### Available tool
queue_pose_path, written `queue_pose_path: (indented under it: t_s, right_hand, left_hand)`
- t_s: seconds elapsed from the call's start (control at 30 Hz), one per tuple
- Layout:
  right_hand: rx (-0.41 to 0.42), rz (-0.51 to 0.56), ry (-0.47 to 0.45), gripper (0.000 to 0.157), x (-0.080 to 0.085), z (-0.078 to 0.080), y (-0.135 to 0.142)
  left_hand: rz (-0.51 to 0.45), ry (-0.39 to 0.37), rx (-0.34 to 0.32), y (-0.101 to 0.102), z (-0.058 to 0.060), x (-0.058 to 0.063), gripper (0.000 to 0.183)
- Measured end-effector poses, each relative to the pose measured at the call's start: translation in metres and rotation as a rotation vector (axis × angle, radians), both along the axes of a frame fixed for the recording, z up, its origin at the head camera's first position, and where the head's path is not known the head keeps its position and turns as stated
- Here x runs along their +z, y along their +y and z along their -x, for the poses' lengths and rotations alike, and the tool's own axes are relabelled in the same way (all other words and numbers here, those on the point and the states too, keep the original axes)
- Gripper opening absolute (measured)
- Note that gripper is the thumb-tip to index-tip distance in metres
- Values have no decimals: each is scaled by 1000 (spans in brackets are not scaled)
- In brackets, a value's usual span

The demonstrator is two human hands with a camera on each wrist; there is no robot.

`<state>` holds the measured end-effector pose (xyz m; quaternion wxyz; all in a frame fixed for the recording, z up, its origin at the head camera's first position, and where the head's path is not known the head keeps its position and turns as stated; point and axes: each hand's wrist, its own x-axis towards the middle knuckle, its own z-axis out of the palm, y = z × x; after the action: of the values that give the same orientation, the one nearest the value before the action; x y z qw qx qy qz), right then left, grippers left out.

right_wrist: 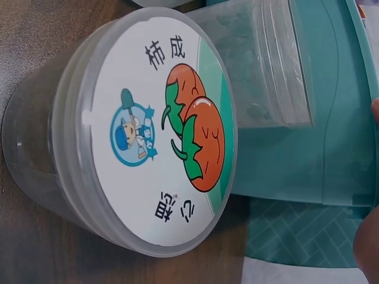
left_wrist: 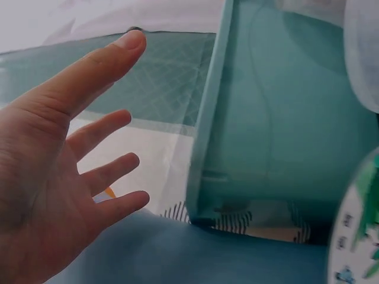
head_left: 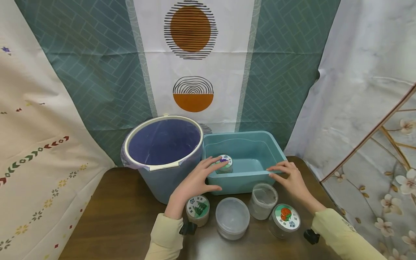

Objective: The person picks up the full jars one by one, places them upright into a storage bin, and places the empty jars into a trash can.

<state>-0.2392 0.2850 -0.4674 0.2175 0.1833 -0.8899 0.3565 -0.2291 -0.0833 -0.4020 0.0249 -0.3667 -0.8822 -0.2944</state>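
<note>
My left hand [head_left: 196, 178] is spread over the near left corner of a teal plastic bin [head_left: 242, 185]. Its fingers overlap a lidded jar with a purple picture [head_left: 227, 167] standing inside, and the left wrist view shows nothing between thumb and fingers. At the bin's near right rim, my right hand [head_left: 291, 180] has its fingertips right by the edge, thumb lower on the outer side. Only a fingertip and the thumb [right_wrist: 368, 248] show in the right wrist view. Closest to that hand are a clear jar [head_left: 264, 200] and a jar with a persimmon label [head_left: 284, 220].
Left of the bin stands a tall blue bucket [head_left: 162, 182] with a pale rim and thin plastic liner. Along the front of the brown wooden table [head_left: 107, 213] sit a jar with a green vegetable label [head_left: 197, 210] and a plain lidded jar [head_left: 232, 218]. Patterned cloths hang around.
</note>
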Motion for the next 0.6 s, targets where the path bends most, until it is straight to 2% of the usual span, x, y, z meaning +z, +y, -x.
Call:
queue_pose_path:
  t_s: [0.23,0.5,0.6]
  right_hand:
    - [-13,16,-2,21,0,0,0]
    - [-12,24,6,21,-1,0,-1]
    - [-10,32,0,21,-2,1,-2]
  left_hand:
    - [-18,-34,48,-8,-16,-16,83]
    - [-74,59,129,-18,-31,-33,76]
    - [-88,64,167,-21,-37,-39,75]
